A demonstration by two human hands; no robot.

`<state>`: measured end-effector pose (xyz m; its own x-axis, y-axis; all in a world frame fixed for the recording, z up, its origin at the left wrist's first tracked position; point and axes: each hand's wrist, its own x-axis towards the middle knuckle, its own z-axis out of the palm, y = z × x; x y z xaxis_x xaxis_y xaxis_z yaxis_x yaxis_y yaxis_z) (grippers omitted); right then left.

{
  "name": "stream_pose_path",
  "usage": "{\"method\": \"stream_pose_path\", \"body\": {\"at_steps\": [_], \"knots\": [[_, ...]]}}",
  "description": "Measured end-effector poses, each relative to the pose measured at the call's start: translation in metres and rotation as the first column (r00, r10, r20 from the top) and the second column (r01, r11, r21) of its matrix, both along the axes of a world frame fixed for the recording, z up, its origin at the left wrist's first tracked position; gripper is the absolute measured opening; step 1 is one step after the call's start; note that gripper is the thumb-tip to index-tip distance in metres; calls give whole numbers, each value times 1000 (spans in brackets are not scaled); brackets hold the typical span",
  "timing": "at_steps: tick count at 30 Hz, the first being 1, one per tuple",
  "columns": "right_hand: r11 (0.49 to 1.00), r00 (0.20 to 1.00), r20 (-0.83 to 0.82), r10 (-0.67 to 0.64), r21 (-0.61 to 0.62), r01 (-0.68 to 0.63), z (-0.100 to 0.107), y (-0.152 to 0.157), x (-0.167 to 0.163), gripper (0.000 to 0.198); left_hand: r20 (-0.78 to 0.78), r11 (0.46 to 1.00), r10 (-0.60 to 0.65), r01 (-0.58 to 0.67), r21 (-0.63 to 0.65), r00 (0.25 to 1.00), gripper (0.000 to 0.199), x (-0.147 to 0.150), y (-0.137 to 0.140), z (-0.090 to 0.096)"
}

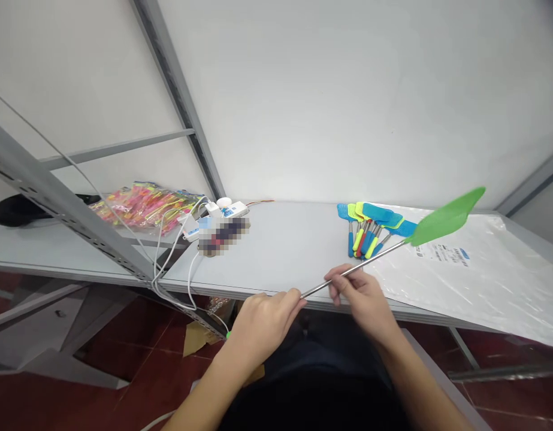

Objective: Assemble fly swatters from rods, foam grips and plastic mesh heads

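Note:
A green fly swatter [442,220] with a thin metal rod slants across the front of the shelf, its paddle up to the right. My left hand [265,323] is wrapped round its lower end, and a bit of green shows behind that wrist. Further up, the fingers of my right hand [359,296] are closed on the metal rod. Just beyond my right hand lies a pile of shorter fly swatters [370,230] with blue, yellow and red handles. Under the green paddle, a white plastic bag [478,287] with printed labels lies flat.
White power strips [233,211] with plugs and cables stand left on the grey shelf [285,239], beside a blurred-out patch. Past the metal upright [69,197] are colourful items in clear plastic [144,206] and a black object [22,209]. White cables [157,281] hang over the front edge.

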<state>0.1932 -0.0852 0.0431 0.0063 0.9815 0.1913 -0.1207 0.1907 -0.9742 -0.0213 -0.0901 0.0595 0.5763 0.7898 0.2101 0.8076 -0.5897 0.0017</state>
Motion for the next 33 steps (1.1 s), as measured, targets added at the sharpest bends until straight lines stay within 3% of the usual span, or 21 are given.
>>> {"method": "stream_pose_path", "body": {"at_steps": [3,6,8,11,14,17,21,24,33], "knots": [[981,981,-100,-168,79,176,9,15,14,21,-22,995,21,-19,97,1000,34,-10,5,3],[966,962,-179,-206,118,229,14,23,14,20,-24,996,13,-11,92,1000,33,-15,9,4],[980,972,-183,-147,104,168,11,24,2,19,-9,998,11,-10,65,1000,32,-13,11,2],[999,995,-96,39,23,-37,2,21,-25,20,31,1000,12,-11,-20,999,31,-6,17,-1],[997,996,-56,74,-7,-75,-3,22,-37,23,45,994,22,-17,-111,999,32,-4,24,-1],[998,997,-59,-53,11,54,3,30,-22,22,28,991,30,-26,-133,999,34,-9,30,3],[955,941,-167,-293,-9,296,15,43,9,24,2,992,23,-22,-128,1000,35,-22,37,6],[955,938,-183,-295,-43,292,18,51,11,24,32,987,7,-1,-159,999,34,-29,46,2],[956,945,-177,-276,-148,252,9,67,-27,26,169,966,12,32,-258,986,26,-29,74,-7]]}}
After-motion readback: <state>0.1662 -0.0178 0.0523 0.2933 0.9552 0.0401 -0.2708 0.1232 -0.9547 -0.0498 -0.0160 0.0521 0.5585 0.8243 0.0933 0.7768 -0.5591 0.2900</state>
